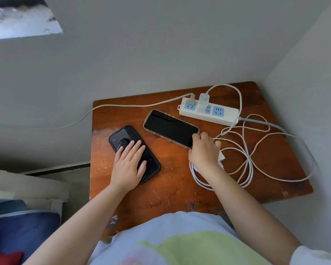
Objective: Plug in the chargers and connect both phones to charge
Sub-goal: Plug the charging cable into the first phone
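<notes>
Left hand (128, 162) flat on black phone (134, 153); right hand (202, 150) at clear-cased phone (170, 128).

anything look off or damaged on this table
The wooden table is scratched, with paint chipped along its near edge. White cables lie in a loose tangle beside the power strip. Both phones look intact, screens dark.

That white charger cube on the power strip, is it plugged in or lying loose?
Plugged in. The white charger cube stands upright in a socket of the white power strip, its white cable looping away.
</notes>
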`<state>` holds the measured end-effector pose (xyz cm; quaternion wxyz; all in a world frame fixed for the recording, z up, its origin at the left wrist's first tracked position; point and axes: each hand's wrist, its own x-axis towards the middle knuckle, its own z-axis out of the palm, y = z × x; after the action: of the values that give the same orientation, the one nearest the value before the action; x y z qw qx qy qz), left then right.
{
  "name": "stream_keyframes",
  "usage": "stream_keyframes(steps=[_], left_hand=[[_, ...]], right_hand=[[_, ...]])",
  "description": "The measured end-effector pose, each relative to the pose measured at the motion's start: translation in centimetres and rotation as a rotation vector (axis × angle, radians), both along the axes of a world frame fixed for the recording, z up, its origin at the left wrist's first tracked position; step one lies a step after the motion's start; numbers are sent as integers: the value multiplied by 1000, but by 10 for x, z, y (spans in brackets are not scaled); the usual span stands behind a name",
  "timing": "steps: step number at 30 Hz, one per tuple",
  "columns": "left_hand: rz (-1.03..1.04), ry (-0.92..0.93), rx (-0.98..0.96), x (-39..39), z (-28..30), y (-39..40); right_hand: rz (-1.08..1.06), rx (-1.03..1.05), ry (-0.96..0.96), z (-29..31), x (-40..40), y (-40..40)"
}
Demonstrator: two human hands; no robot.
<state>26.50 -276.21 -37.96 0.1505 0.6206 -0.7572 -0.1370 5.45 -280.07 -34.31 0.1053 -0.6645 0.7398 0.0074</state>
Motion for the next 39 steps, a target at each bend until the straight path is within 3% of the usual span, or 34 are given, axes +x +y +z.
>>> stream_keyframes(steps=[13,16,19,22,26,29,32,39], left_hand=[[9,8,-32,0,-3,-1],[12,-8,2,3,0,1],[-136,-72,132,20,5,9],[-382,-270,298,33,12,-5],[-577,-561,333,41,26,-45],[-697,-657,336,29,33,-60],[-762,-637,301,18,36,-66],[-569,-478,258,9,27,-52]], right_hand=[[-95,-79,-89,6,-15,14],[-40,-133,-266,13,-12,32],[-1,-33,-586,18,1,59],[18,84,-685,17,7,66],[72,168,-628,13,18,52],[127,224,-521,3,29,53],[215,132,-455,-4,33,58],[306,-1,-243,-8,27,67]])
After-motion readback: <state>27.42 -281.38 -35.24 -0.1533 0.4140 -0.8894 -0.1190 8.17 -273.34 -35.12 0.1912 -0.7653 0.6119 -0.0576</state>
